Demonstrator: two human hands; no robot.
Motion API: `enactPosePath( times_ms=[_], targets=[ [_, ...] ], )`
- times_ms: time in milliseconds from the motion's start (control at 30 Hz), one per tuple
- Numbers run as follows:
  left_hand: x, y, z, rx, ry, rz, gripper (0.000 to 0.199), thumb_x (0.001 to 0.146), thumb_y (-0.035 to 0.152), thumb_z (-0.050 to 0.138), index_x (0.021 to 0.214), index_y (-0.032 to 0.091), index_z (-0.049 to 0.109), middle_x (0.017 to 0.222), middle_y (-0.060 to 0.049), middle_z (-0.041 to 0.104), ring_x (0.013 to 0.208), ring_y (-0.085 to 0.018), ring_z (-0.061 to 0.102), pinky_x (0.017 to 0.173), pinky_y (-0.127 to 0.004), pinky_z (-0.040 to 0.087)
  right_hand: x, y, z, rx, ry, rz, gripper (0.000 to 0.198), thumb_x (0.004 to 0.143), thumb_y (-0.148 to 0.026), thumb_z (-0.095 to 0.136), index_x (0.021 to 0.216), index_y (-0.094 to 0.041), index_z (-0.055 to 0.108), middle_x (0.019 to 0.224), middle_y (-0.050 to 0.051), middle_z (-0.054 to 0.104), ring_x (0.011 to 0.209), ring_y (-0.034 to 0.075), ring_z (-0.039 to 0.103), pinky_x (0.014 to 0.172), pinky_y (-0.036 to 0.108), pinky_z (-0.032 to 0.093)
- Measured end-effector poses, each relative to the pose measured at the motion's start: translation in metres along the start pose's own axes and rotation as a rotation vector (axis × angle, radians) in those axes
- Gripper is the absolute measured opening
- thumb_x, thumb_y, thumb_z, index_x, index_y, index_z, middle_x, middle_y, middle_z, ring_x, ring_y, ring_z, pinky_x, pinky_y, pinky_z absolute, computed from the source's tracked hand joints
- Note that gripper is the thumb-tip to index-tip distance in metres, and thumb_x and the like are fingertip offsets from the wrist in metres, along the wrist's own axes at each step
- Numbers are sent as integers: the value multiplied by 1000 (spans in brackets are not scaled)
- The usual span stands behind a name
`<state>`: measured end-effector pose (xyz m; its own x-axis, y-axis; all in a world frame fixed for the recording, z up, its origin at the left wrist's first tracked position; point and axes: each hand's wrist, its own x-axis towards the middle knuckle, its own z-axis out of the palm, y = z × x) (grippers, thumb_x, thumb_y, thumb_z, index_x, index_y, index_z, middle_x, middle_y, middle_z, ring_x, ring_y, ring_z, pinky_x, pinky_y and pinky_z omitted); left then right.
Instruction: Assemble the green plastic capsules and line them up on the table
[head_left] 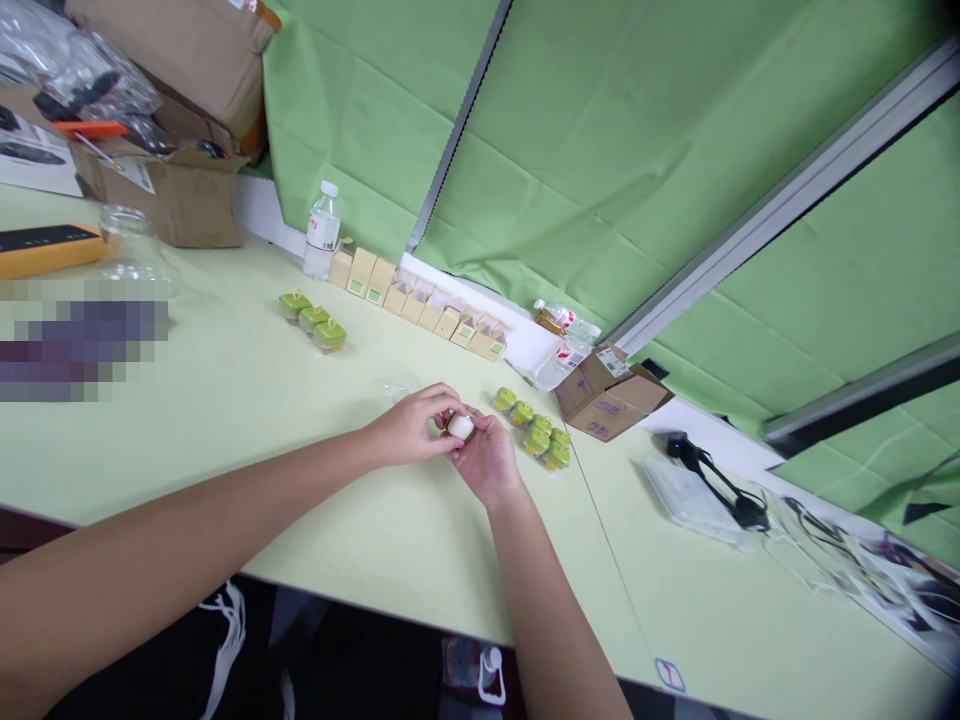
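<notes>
Above the middle of the table, my left hand (409, 432) and my right hand (486, 462) meet around a small rounded object with a white face and a dark gold-brown edge (460, 427). Fingers of both hands are closed on it and cover its sides, so its exact kind is unclear. Just right of my right hand stand several small clear containers with green lids (537, 436), in a slanting row. A thin clear plastic piece (400, 387) lies behind my left hand. Farther left is a cluster of similar green-lidded containers (313, 321).
Small tan cardboard boxes (420, 305) line the back edge beside an upright water bottle (322, 232). Bottles lie (568, 322) near a brown carton (611, 395). Cables and a black stand (720, 480) occupy the right; a glass jar (131, 245) and an open carton (180, 195), the left.
</notes>
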<state>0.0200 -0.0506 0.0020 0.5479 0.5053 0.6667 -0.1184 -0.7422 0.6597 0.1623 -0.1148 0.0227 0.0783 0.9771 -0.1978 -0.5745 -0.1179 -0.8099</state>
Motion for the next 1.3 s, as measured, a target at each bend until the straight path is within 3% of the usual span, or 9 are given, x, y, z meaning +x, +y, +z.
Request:
enactPosePath(
  times_ms=[400, 700, 1300],
  targets=[
    [0, 4, -1, 18, -10, -8, 31, 75, 13, 72, 104, 23, 70, 108, -3, 67, 95, -16, 65, 87, -29, 52, 2, 3, 1, -44, 41, -20, 19, 73, -19, 44, 89, -19, 54, 72, 4, 64, 51, 13, 50, 42, 19, 35],
    [1, -1, 0, 76, 13, -17, 33, 72, 15, 75, 103, 23, 71, 106, -3, 71, 87, -17, 66, 84, -32, 54, 4, 6, 0, -72, 88, -27, 19, 74, -19, 43, 90, -20, 52, 73, 4, 67, 46, 11, 47, 43, 19, 34],
    [0, -3, 1, 84, 5, -38, 24, 75, 15, 69, 98, 21, 65, 100, -2, 60, 84, -15, 61, 80, -29, 51, 4, 6, 0, -126, 72, -103, 22, 72, -19, 47, 93, -22, 52, 74, 1, 65, 53, 14, 51, 46, 21, 36]
  ],
)
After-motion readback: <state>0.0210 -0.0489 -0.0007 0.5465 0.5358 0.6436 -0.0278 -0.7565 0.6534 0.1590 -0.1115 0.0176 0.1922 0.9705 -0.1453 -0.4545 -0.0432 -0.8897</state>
